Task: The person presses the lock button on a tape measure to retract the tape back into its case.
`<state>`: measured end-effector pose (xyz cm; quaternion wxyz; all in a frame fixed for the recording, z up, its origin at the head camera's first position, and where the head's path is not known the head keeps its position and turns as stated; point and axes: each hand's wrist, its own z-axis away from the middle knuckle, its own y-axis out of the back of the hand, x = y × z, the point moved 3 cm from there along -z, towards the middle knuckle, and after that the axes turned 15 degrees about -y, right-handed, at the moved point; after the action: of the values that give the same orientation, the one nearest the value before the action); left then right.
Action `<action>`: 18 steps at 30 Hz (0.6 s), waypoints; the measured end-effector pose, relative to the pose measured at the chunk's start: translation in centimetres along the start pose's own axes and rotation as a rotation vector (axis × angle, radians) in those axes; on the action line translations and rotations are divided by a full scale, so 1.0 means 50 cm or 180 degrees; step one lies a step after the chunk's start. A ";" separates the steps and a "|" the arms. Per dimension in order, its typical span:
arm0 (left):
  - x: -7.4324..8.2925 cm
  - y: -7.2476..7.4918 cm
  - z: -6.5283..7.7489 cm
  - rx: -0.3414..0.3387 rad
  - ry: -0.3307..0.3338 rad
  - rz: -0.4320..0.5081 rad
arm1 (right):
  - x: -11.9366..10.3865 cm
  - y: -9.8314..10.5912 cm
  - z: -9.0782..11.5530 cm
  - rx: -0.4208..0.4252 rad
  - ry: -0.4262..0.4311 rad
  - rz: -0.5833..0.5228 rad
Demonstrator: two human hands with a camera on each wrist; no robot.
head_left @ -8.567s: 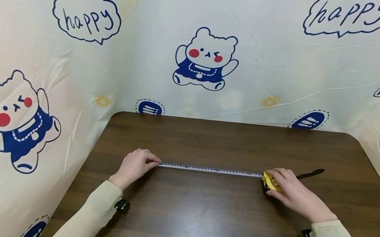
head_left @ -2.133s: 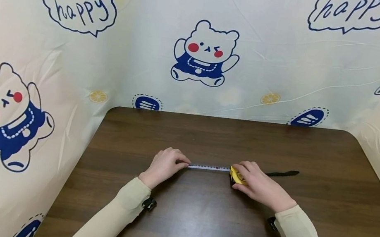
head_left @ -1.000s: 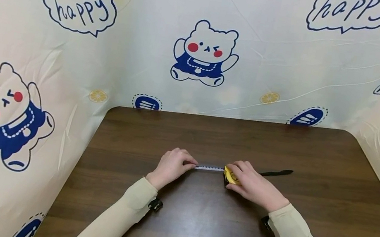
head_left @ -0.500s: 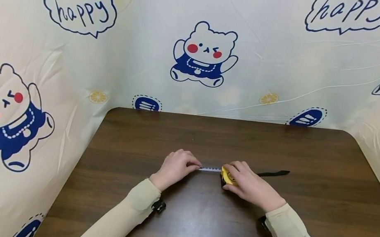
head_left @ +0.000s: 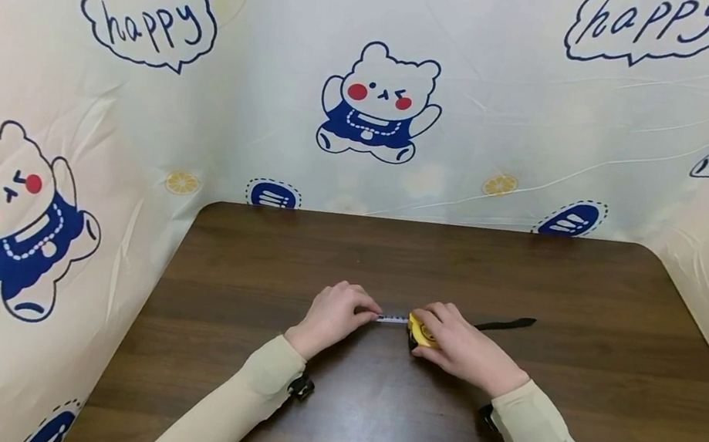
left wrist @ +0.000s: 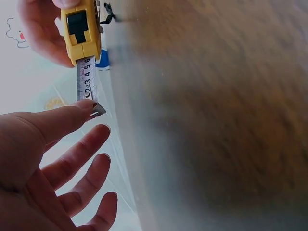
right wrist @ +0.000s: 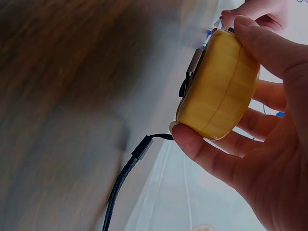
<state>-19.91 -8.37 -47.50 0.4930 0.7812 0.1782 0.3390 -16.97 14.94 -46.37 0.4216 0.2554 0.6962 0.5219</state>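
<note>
A yellow and black tape measure [head_left: 421,334] is gripped by my right hand [head_left: 463,346] over the middle of the table. In the right wrist view, thumb and fingers curl around its yellow case [right wrist: 221,86]. Its white blade [head_left: 392,319] sticks out a short way to the left. My left hand [head_left: 334,318] pinches the blade's end; in the left wrist view the thumb lies by the metal hook [left wrist: 97,111], and printed numbers show on the blade [left wrist: 86,79]. The other left fingers are spread loosely. A black wrist strap [right wrist: 118,185] trails from the case.
The brown wooden table [head_left: 251,251] has rounded back corners. Behind it and at both sides hangs a pale curtain [head_left: 265,81] printed with bears and "happy" bubbles. Dark devices [head_left: 301,386] sit at both wrists.
Both hands have come closer together, and the blade between them has shortened from a long stretch to a short piece. Over the last second, the right hand has moved left and the left hand right.
</note>
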 end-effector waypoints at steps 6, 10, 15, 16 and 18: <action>0.006 -0.001 -0.006 -0.0031 -0.0056 0.0030 | -0.001 -0.003 0.001 0.0071 0.0068 0.0037; 0.010 -0.002 -0.010 -0.0063 -0.0067 0.0090 | -0.003 -0.004 0.000 0.0087 0.0094 0.0051; 0.013 -0.005 -0.013 -0.0075 -0.0059 0.0117 | -0.008 -0.003 -0.001 0.0035 0.0077 0.0022; 0.013 -0.006 -0.014 -0.0079 -0.0055 0.0117 | -0.009 -0.003 -0.002 0.0022 0.0072 0.0014; 0.014 -0.007 -0.014 -0.0082 -0.0049 0.0123 | -0.011 -0.003 -0.002 -0.0005 0.0058 0.0011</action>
<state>-19.88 -7.33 -47.36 0.4978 0.7807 0.1548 0.3447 -16.77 14.39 -46.34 0.4145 0.2514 0.6992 0.5255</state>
